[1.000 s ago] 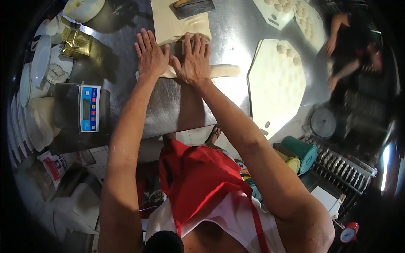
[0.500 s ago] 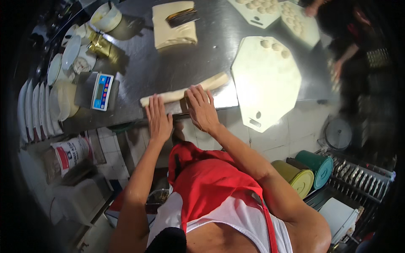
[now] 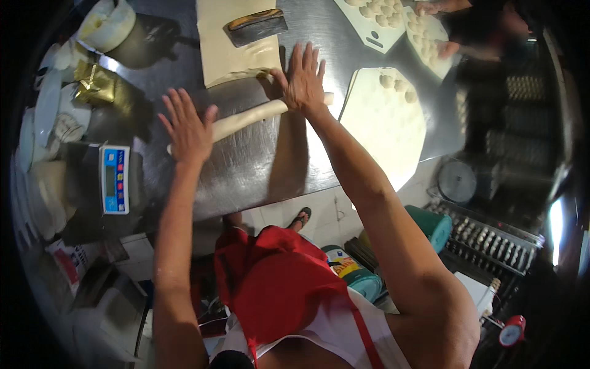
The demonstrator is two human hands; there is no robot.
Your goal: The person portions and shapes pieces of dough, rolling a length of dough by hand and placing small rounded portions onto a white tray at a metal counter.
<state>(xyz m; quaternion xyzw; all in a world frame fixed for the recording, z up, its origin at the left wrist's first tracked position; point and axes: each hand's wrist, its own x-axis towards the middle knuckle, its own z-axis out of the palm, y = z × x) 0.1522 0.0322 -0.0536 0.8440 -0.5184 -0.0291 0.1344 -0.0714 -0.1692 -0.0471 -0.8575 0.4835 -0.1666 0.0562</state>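
A long pale roll of dough (image 3: 246, 120) lies slantwise on the steel table. My left hand (image 3: 190, 132) is spread flat over its left end, fingers pointing away from me. Farther right, my right hand (image 3: 303, 83) presses on the roll near its right end, fingers also stretched apart. A short tip of the roll shows past my right wrist. Beyond the roll rests a folded slab of dough (image 3: 236, 61), and across it lies a dough scraper (image 3: 257, 27) with a dark wooden grip and metal blade.
On the left stand a digital scale (image 3: 115, 179), a gold foil packet (image 3: 95, 85) and a white tub (image 3: 107, 26). White boards, the nearest (image 3: 384, 129) bearing several dough balls (image 3: 396, 86), lie at right. Another person's hand (image 3: 447, 49) is at the far-right board.
Both hands have moved away from me across the table and spread farther apart, and the dough roll has gone with them. It looks longer and thinner. The whole view has also shifted.
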